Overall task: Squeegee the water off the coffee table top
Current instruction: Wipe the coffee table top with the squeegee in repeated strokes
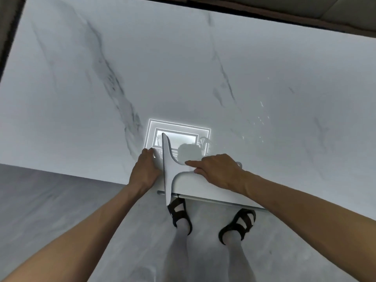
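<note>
Both hands grip a white squeegee (169,169) at the bench's (183,68) near edge: left hand (143,171) on its blade, right hand (218,169) on its handle.

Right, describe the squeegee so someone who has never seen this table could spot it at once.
Start at the white marble coffee table top and follow its near edge to where the two hands meet. Between the left hand and the right hand lies the squeegee. It is the only tool there: plain white, with a long straight blade overhanging the edge and a curved handle under the right hand.
</note>
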Motion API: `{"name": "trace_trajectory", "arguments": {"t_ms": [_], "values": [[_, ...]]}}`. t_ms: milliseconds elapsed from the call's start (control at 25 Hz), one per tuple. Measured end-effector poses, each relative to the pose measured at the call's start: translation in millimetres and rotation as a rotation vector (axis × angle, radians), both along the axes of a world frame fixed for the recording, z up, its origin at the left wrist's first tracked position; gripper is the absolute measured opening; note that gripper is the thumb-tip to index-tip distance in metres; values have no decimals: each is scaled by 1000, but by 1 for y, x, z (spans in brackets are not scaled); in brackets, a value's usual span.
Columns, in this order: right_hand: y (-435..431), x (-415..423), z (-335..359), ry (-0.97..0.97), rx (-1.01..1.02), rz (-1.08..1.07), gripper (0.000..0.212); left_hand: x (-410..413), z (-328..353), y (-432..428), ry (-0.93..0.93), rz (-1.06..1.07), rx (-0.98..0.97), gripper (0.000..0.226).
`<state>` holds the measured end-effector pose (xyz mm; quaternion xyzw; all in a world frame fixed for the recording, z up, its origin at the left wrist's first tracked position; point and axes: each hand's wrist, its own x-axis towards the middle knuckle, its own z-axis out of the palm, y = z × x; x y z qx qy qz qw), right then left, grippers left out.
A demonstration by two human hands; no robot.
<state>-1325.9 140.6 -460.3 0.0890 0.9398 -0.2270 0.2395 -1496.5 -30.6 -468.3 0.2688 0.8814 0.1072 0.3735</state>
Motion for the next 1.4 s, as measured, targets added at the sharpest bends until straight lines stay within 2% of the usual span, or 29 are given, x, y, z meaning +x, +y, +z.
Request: {"name": "trace_trajectory", "arguments": {"t_ms": [160, 280, 400, 440, 560, 720, 840, 960, 1040, 1200, 1400], "values": [[64, 68, 7, -42, 49, -172, 39, 34, -11, 20, 87, -220, -131, 50], [117, 125, 21, -121, 148, -268, 40, 49, -19, 34, 88, -257, -277, 63], [140, 156, 34, -141, 211, -326, 40, 51, -23, 39, 133, -299, -270, 57], [139, 155, 37, -131, 210, -325, 40, 49, -22, 38, 134, -251, -218, 53], [105, 119, 39, -59, 108, -257, 40, 37, -12, 24, 137, 113, -61, 40], [19, 15, 16, 11, -50, -28, 39, 9, -4, -8, 134, 465, -46, 43], [-35, -52, -6, 4, -87, 80, 39, -13, -7, -33, 145, 552, -107, 50], [-43, -72, -17, 24, -87, 65, 38, -20, -11, -42, 98, 469, -149, 49], [-20, -54, -18, 34, -74, 4, 38, -14, -13, -38, 88, 348, -121, 39], [68, 39, -6, -35, 33, -263, 38, 12, -14, -7, 103, 89, -53, 37], [138, 151, 23, -109, 161, -525, 37, 47, -11, 38, 47, -75, -1, 40]]}}
